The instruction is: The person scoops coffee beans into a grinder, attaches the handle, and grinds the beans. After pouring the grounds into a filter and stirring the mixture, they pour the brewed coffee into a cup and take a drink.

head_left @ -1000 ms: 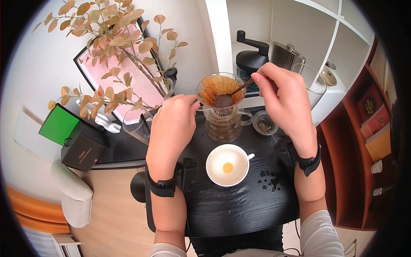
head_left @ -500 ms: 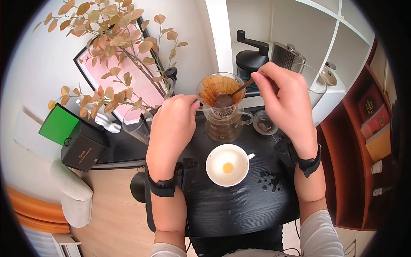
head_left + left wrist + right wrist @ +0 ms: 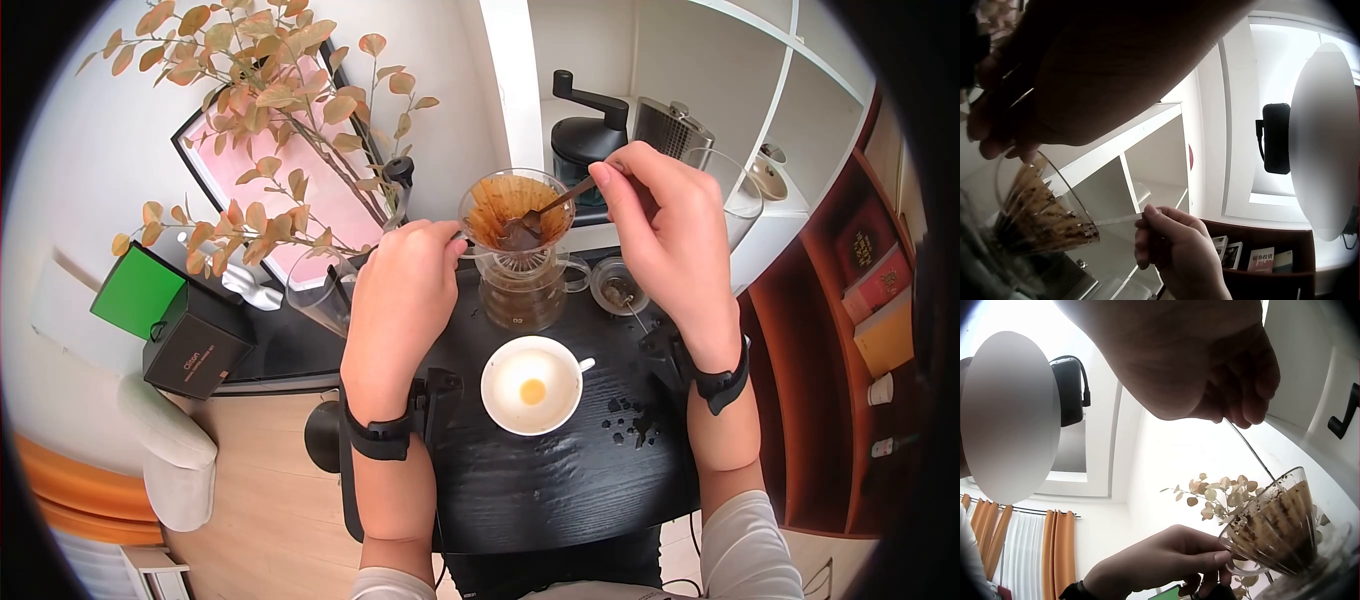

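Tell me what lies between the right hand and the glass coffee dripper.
A spoon, pinched by the right hand, reaches into the glass coffee dripper, as the head view shows.

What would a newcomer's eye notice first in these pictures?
Probably the glass dripper on the carafe: the left hand holds the dripper, and the right hand holds a spoon reaching into it. Next come the white cup nearer the wearer and leafy branches at the head view's upper left.

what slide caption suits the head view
Left hand holds the glass funnel; right hand holds a spoon in it.
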